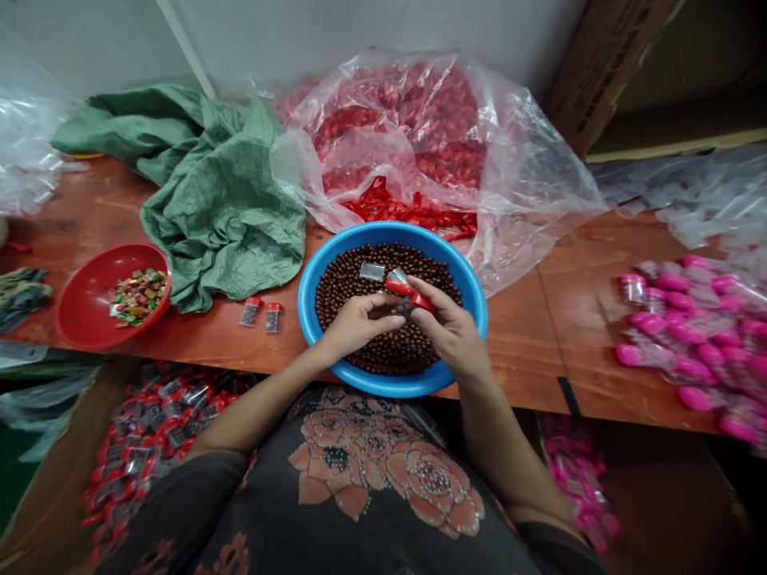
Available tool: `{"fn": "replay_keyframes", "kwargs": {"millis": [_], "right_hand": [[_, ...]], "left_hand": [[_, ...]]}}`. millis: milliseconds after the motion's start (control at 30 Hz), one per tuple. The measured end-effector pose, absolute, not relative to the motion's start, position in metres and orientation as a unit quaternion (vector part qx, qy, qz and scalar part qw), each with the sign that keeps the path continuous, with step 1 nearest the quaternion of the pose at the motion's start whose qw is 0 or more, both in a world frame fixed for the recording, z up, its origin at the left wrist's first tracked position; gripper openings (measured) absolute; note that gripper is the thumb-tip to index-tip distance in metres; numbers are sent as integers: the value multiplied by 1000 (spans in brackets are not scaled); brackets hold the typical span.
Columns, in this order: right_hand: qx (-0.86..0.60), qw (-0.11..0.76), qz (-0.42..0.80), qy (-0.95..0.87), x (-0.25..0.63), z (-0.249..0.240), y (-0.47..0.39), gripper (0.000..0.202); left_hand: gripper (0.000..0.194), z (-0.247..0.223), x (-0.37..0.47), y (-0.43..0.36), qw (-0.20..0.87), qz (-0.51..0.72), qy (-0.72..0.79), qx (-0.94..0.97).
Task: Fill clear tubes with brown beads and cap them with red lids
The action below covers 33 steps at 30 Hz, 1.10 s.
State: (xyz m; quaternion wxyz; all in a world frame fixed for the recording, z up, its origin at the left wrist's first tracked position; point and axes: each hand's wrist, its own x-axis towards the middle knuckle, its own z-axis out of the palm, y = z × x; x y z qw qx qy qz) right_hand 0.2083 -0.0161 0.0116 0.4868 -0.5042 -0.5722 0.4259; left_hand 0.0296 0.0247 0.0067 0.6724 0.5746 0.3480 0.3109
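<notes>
A blue bowl (308, 299) full of small brown balls (341, 295) stands in front of me. Over it, my left hand (353, 326) is closed in a pinch on a small clear container (396, 310), blurred and partly hidden by the fingers. My right hand (449, 331) has its thumb and fingers closed on a red cap (422, 302) at that container's right end. Just beyond the fingertips is a clear container with a red cap (398, 284); whether the right hand touches it, I cannot tell. Another clear container (372, 271) lies on the balls.
Behind the bowl lies a plastic bag of red caps (407, 144). Leftward are a green cloth sack (228, 216), two filled containers (272, 317) and a red bowl (84, 303) of wrapped candies. Pink-capped containers (695, 327) lie right; red-capped ones (156, 431) are heaped below the table.
</notes>
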Motion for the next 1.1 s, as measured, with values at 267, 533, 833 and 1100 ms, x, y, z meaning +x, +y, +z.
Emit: {"fn": "replay_keyframes", "kwargs": {"millis": [267, 533, 833, 1100], "right_hand": [[-497, 474, 432, -585, 215, 9, -24, 42], [-476, 432, 270, -717, 217, 5, -20, 54], [-461, 388, 261, -754, 215, 9, -18, 54], [-456, 415, 335, -712, 220, 9, -17, 46]], "left_hand": [[33, 7, 24, 20, 621, 318, 370, 613], [31, 8, 23, 14, 631, 328, 370, 598], [29, 4, 20, 7, 540, 375, 396, 641], [32, 9, 13, 7, 607, 348, 381, 605]]}}
